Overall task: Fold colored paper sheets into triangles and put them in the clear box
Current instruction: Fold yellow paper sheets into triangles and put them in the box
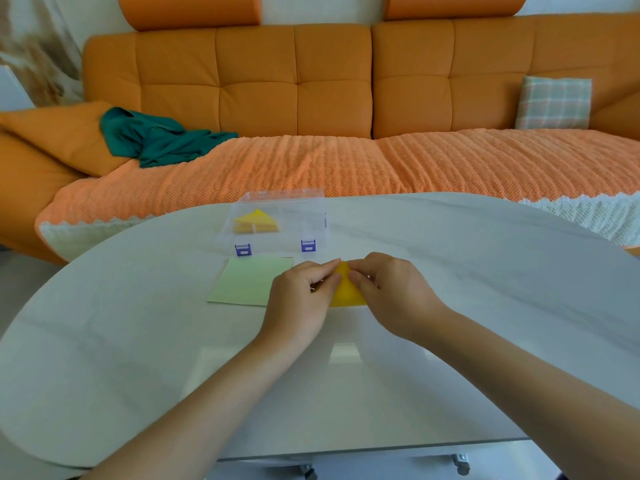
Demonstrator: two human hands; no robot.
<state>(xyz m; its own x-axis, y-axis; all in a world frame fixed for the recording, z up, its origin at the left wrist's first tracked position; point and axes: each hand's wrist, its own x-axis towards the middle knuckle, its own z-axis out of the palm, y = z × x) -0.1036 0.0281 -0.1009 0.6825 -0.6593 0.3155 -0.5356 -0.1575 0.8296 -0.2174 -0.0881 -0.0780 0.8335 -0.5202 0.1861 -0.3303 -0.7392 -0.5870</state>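
Hands meet on yellow paper [347, 292]: left hand [300, 299] and right hand [391, 295] both pinch its top corner. Green sheet [247, 281] lies beside; box [277, 223] holds yellow triangles [256, 221].

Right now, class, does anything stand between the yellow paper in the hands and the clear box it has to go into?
Nothing visible does. The left hand and right hand pinch the yellow paper near the clear box, bare table between. The green sheet lies left of that path. Whether the box is open is unclear.

Orange sofa [298, 81] (2 bolsters [190, 8]) behind white table [138, 341].
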